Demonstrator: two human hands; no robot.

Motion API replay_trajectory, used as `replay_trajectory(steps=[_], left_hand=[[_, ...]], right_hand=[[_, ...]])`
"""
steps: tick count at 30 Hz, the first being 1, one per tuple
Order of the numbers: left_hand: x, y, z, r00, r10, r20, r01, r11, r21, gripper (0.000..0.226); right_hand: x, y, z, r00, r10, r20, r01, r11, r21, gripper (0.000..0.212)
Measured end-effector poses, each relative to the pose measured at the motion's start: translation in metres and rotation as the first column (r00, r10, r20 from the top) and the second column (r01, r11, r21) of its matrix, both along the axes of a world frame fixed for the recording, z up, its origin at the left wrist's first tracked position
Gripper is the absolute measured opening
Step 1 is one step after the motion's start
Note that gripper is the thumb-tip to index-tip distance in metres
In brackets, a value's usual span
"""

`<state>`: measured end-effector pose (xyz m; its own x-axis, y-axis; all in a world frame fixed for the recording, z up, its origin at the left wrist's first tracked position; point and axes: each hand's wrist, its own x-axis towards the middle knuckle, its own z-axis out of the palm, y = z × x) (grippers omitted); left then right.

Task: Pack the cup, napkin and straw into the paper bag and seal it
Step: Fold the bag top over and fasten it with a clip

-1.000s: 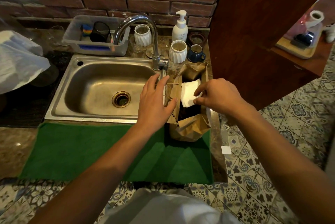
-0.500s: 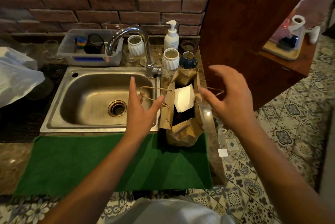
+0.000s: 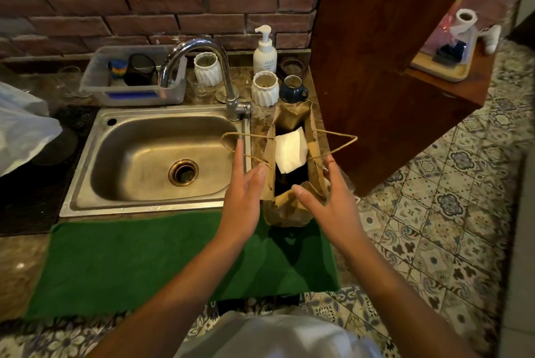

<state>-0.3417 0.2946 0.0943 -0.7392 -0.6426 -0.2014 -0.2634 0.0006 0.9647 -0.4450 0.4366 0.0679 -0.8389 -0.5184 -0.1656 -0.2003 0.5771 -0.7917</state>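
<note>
A brown paper bag [image 3: 286,207] stands upright on the counter right of the sink, its mouth open and its two twine handles splayed to either side. A white napkin [image 3: 290,150] rests inside on something dark; the cup and straw cannot be made out. My left hand [image 3: 245,194] is at the bag's left side, fingers spread, under the left handle. My right hand [image 3: 330,201] is at the bag's near right corner, fingers spread, thumb by the rim. Neither hand grips anything.
A steel sink [image 3: 156,160] with a tap [image 3: 202,68] lies left of the bag. A green mat [image 3: 162,259] covers the near counter. White ribbed cups [image 3: 265,88], a blue mug [image 3: 293,88] and a soap bottle [image 3: 265,50] stand behind. A wooden panel [image 3: 376,68] rises on the right.
My right hand let go of the napkin, which now lies in the bag. Both hands opened and dropped to the bag's sides, and the handles fell outward.
</note>
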Motion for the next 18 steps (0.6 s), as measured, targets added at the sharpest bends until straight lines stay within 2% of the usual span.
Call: replay_trajectory(steps=[3, 9, 13, 18], left_hand=[[-0.001, 0.002, -0.008, 0.999, -0.029, -0.038, 0.029, 0.999, 0.013, 0.07], [-0.008, 0.007, -0.008, 0.991, -0.108, -0.075, 0.114, 0.99, 0.082, 0.076], [-0.012, 0.013, -0.01, 0.987, -0.112, -0.113, 0.119, 0.991, 0.057, 0.073], [-0.019, 0.016, -0.009, 0.981, -0.125, -0.149, 0.125, 0.992, -0.007, 0.06]], right_hand=[[0.004, -0.007, 0.004, 0.999, 0.052, -0.013, -0.052, 0.999, 0.008, 0.116], [0.007, -0.017, 0.008, 0.995, 0.102, -0.017, -0.103, 0.993, -0.049, 0.113], [0.005, -0.021, -0.001, 0.988, 0.124, -0.093, -0.122, 0.992, 0.025, 0.125], [0.001, -0.025, -0.005, 0.976, 0.077, -0.205, -0.069, 0.996, 0.048, 0.111]])
